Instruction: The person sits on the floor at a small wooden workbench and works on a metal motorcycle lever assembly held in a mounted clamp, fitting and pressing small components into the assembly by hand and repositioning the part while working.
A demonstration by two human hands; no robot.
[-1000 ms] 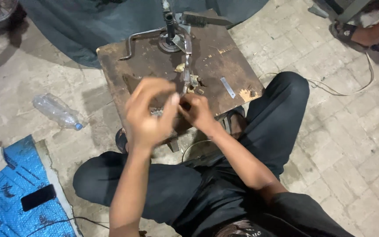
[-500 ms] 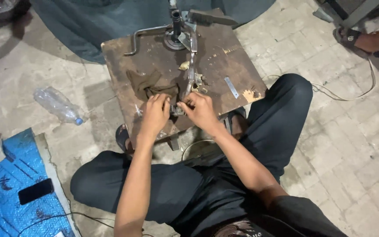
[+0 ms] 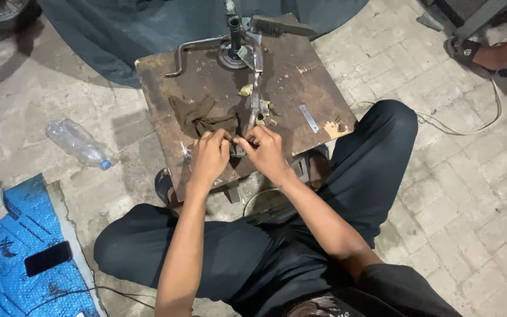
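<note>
I sit on the floor in front of a low, worn wooden table (image 3: 300,94). My left hand (image 3: 209,157) and my right hand (image 3: 267,152) meet at the near part of the table, fingers pinched together on the lower end of a long metal part (image 3: 254,108). That part runs away from me toward an upright metal post on a round base (image 3: 233,44). A dark brown rag (image 3: 198,116) lies crumpled just beyond my left hand. What exactly the fingertips pinch is hidden.
A flat metal strip (image 3: 308,118) and small bits lie right of the hands. A bent rod (image 3: 190,51) and a brush (image 3: 281,26) sit at the table's far side. On the floor: a plastic bottle (image 3: 78,143), a phone (image 3: 48,258) on blue sheet, another person's sandalled foot (image 3: 477,51).
My hands, raised close to the camera a second ago, have come down onto the near end of the metal part. The view has shifted slightly downward.
</note>
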